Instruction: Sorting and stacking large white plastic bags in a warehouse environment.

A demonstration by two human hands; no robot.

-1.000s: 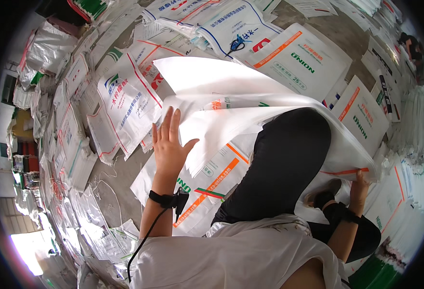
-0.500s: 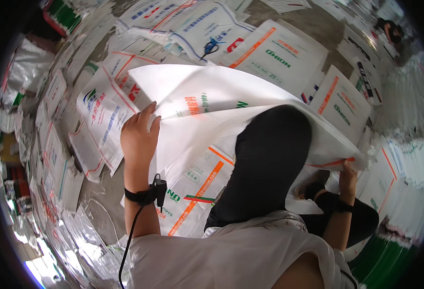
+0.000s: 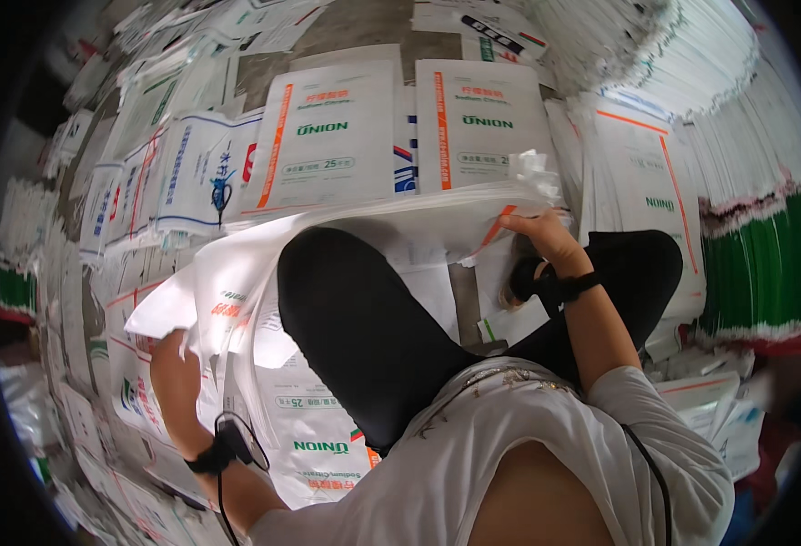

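Observation:
A bundle of white printed sacks (image 3: pixel 418 217) lies bent across my raised knee, its layers showing along the far edge. My right hand (image 3: pixel 550 237) is closed on the bundle's right end, beside an orange stripe. At the left, my left hand (image 3: pixel 175 369) touches the loose, bright end of the sacks (image 3: pixel 159 309); its fingers are mostly hidden there. Below the bundle, between my left arm and my knee, another printed sack (image 3: pixel 318 446) lies with its print upside down. Both wrists wear black bands, and the left band (image 3: pixel 223 450) carries a small device with a cable.
Two flat sack piles with orange stripes (image 3: pixel 327 136) lie beyond the bundle. Blue scissors or a similar tool (image 3: pixel 221 196) rest on blue-edged sacks at left. Tall sack stacks (image 3: pixel 755 264), partly green, rise at right. My foot (image 3: pixel 520 278) is near my right hand.
My view has turned to the right. The bundle's raised left flap has come down around my knee. My left hand has moved lower, and my right hand still grips the right end.

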